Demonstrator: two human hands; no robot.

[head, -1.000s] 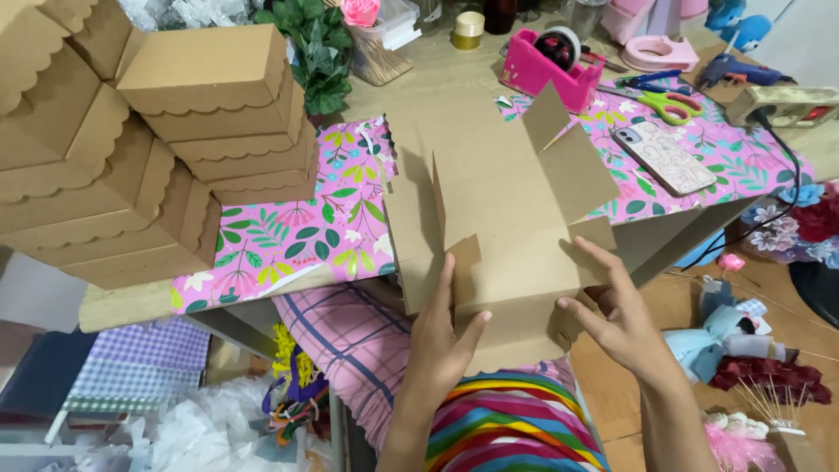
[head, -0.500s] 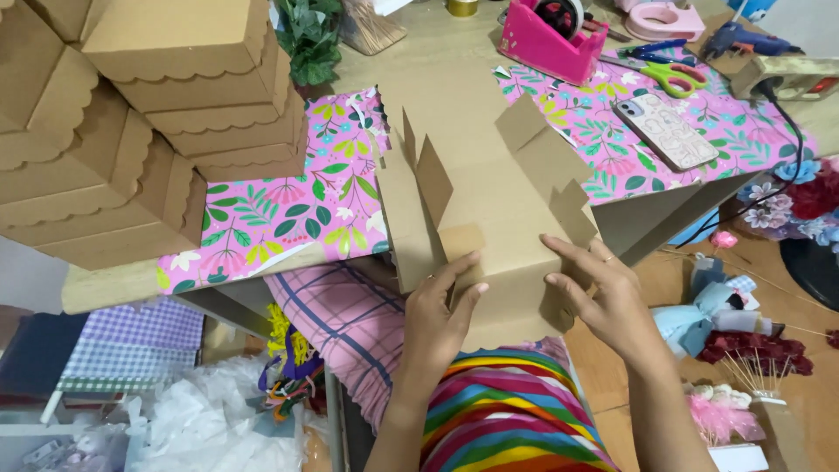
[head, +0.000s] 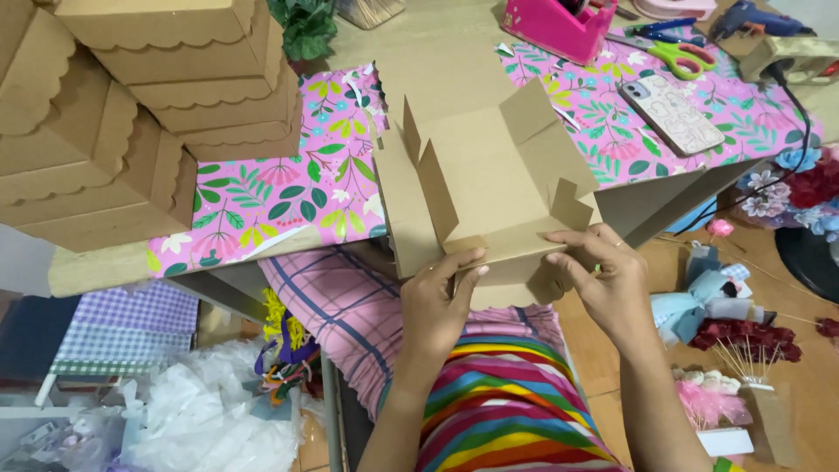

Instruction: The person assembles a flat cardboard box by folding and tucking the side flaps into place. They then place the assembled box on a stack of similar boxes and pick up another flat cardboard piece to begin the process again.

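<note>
Cardboard everywhere at the left: a stack of finished boxes, matt brown with scalloped lid edges, sits well left of the half-folded box blank. Between stack and blank lies pink floral wrapping paper, smooth and printed with leaves, spread over the table.

Box blank: flat brown corrugated sheet, side flaps standing up at left and right, its long axis running away from the person across the table edge. Its near flap overhangs the edge, directly ahead of both hands.

Left hand sits just under the blank's near-left corner, thumb and fingertips pinching the small tab there. Right hand is at the near-right corner, fingers curled and pressing the near flap's fold line. Both touch the blank; neither is clearly nearer.

Right of the blank: a phone in a pale patterned case, green-handled scissors, and behind them a pink tape dispenser.
</note>
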